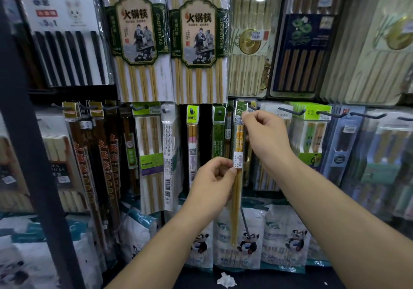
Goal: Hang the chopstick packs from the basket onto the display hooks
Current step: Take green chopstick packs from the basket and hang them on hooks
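The right hand (266, 141) pinches the chopstick pack (238, 142) at its header, likely aiming it at the display hook (252, 107); the left hand (212, 181) pinches mid-pack, steadying it upright.

Dim shop light, plastic glare, blurred warped edges

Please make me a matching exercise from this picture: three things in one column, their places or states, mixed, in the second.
1. left hand
2. right hand
3. crumpled paper

A. lies on the dark surface at the bottom
B. pinches the top of the thin pack
C. holds the thin pack at its white label

Pairs: 1-C, 2-B, 3-A
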`<action>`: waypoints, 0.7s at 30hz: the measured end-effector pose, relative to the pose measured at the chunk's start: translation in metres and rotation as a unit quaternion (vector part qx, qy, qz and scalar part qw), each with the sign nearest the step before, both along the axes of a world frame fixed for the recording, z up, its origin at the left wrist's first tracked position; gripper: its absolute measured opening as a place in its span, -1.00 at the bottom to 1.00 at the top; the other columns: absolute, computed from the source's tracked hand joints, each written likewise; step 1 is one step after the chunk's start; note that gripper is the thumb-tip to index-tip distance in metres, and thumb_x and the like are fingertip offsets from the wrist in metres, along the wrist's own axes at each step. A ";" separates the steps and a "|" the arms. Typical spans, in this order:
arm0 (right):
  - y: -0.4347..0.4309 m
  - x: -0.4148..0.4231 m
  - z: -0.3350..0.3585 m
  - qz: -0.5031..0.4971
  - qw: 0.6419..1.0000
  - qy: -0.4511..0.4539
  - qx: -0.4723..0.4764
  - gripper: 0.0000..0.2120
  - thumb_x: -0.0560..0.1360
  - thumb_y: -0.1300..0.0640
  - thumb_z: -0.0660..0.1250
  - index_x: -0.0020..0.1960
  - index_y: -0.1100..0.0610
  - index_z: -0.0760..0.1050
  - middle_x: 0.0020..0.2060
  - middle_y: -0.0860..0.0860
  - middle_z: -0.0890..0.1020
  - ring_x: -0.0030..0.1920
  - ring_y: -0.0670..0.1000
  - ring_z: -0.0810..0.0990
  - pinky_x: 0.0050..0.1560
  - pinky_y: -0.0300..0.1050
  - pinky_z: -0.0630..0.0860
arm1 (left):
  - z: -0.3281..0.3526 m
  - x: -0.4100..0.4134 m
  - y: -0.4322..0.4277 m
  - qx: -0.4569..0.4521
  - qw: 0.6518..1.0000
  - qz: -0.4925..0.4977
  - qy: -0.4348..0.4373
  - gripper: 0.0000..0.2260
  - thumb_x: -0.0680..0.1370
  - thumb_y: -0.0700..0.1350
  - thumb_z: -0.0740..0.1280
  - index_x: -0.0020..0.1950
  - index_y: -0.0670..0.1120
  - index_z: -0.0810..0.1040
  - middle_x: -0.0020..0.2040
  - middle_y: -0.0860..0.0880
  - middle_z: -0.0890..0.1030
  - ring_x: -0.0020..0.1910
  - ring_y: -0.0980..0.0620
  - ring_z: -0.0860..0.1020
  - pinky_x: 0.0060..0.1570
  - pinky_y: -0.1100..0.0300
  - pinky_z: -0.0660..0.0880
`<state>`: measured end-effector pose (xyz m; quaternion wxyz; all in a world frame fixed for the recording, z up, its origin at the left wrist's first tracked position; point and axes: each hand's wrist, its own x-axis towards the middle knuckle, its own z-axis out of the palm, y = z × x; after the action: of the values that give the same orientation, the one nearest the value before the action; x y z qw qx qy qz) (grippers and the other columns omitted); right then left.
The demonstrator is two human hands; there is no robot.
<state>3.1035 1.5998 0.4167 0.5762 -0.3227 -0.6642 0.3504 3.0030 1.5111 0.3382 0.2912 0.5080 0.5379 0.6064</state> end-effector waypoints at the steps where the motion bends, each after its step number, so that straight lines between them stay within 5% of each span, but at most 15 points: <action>1: 0.001 -0.001 0.000 -0.002 1.000 0.001 0.000 -0.63 0.63 0.09 0.30 -0.21 0.36 0.45 -0.43 0.01 0.41 -0.43 -0.14 0.39 -0.12 -0.22 0.42 | -0.001 0.000 0.000 -0.001 1.000 0.003 0.000 -0.91 0.67 -0.15 0.33 0.07 0.02 0.60 -0.10 -0.05 0.61 -0.20 0.09 0.58 -0.10 -0.03 0.66; 8: 0.002 0.001 -0.004 -0.003 1.000 0.002 -0.002 -0.67 0.61 0.11 0.31 -0.28 0.22 0.45 -0.32 0.09 0.48 -0.34 -0.07 0.43 -0.08 -0.18 0.46 | -0.006 0.000 -0.001 0.002 0.999 0.018 0.031 -0.87 0.66 -0.12 0.34 0.02 0.12 0.61 -0.01 -0.12 0.65 -0.11 0.02 0.64 -0.13 -0.11 0.69; 13: 0.008 -0.001 -0.007 -0.014 1.000 -0.009 0.012 -0.64 0.60 0.11 0.32 -0.32 0.24 0.41 -0.42 0.01 0.41 -0.38 -0.08 0.41 -0.02 -0.19 0.48 | -0.007 0.001 0.002 -0.004 0.998 0.031 0.056 -0.89 0.65 -0.11 0.34 0.02 0.10 0.60 -0.03 -0.11 0.65 -0.02 -0.12 0.65 -0.04 -0.16 0.66; 15: 0.012 0.000 -0.011 -0.020 0.999 -0.022 0.011 -0.64 0.60 0.07 0.34 -0.26 0.29 0.46 -0.46 -0.02 0.42 -0.39 -0.08 0.41 -0.09 -0.19 0.48 | -0.009 -0.001 0.004 -0.007 0.994 0.036 0.103 -0.93 0.65 -0.07 0.35 0.04 0.10 0.59 -0.07 0.01 0.65 -0.06 0.01 0.65 -0.02 -0.04 0.66; 18: 0.018 0.004 -0.018 -0.021 0.998 -0.049 0.014 -0.67 0.59 -0.04 0.37 -0.21 0.20 0.57 -0.49 -0.09 0.49 -0.43 -0.17 0.46 -0.24 -0.22 0.46 | -0.004 0.000 0.003 0.001 0.976 0.064 0.210 -0.80 0.65 0.00 0.32 0.28 0.09 0.55 0.07 0.18 0.63 0.02 0.26 0.59 -0.01 0.34 0.53; 21: 0.022 0.008 -0.024 -0.020 0.998 -0.049 0.023 -0.64 0.56 -0.08 0.39 -0.20 0.20 0.57 -0.48 -0.09 0.52 -0.43 -0.19 0.48 -0.35 -0.36 0.46 | 0.002 0.003 0.003 0.017 0.950 0.108 0.292 -0.63 0.69 -0.02 0.23 0.51 0.02 0.41 0.35 0.06 0.56 0.28 0.11 0.54 0.21 0.23 0.48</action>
<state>3.1114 1.6216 0.3925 0.5570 -0.3391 -0.6930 0.3075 3.0060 1.5143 0.3402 0.0457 0.6070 0.6405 0.4682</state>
